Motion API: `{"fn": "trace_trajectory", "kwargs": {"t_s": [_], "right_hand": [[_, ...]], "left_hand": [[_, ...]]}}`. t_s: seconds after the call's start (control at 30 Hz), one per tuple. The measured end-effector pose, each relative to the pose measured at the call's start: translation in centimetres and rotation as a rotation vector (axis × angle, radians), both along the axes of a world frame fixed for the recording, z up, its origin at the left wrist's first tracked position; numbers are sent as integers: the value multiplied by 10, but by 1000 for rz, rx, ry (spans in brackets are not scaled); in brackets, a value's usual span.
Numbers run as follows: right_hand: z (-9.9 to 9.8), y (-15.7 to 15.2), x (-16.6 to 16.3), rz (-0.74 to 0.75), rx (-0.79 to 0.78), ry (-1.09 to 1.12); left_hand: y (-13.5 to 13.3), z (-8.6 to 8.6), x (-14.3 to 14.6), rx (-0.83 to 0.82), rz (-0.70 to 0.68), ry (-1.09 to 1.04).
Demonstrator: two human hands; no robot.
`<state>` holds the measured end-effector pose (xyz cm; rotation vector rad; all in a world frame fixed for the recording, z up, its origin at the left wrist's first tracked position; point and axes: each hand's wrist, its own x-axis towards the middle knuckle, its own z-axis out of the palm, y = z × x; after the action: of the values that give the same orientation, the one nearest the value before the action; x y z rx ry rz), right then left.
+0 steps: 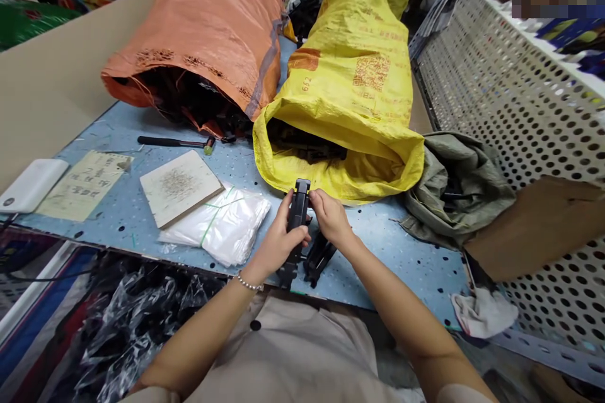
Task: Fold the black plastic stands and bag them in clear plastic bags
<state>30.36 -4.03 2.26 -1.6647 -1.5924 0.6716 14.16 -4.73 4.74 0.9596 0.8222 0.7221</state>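
Note:
My left hand [278, 242] is wrapped round a black plastic device [299, 204] with folding legs, held upright over the near edge of the blue table [401, 252]. My right hand [331, 217] grips the same device from the right side, fingers closed on its upper body. The device's black legs [317, 258] hang below both hands. Just beyond the hands lies an open yellow woven sack [354, 88] with more black parts [302, 145] inside its mouth.
An orange sack [208, 31] of black parts lies at the back left. A tile-like board [180, 186], a bundle of clear bags [227, 223], a paper sheet [85, 182], a white power bank [33, 184], and a hammer [174, 142] lie left. A perforated white metal panel [510, 107] stands right.

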Motion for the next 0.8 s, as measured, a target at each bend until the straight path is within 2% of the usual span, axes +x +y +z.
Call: {"fn": "trace_trajectory", "kwargs": {"t_s": [0.1, 0.17, 0.3, 0.4, 0.53, 0.63, 0.7, 0.8], "right_hand": [[-4, -10, -3, 24, -128, 176], [-2, -16, 1, 19, -83, 92], [8, -21, 11, 41, 117, -221], [15, -21, 15, 126, 143, -228], [30, -20, 18, 172, 120, -121], [52, -24, 18, 176, 212, -245], [66, -30, 11, 221, 276, -343], [70, -46, -10, 323, 281, -312]], "left_hand": [[6, -4, -3, -17, -5, 12], [8, -4, -5, -24, -31, -1], [7, 3, -7, -59, -114, -38], [4, 10, -11, -60, -159, -69], [-3, 10, -24, 81, -182, 1], [-5, -2, -33, 176, -202, 180], [1, -11, -34, 118, -308, 224], [28, -11, -25, -58, -364, 44]]}}
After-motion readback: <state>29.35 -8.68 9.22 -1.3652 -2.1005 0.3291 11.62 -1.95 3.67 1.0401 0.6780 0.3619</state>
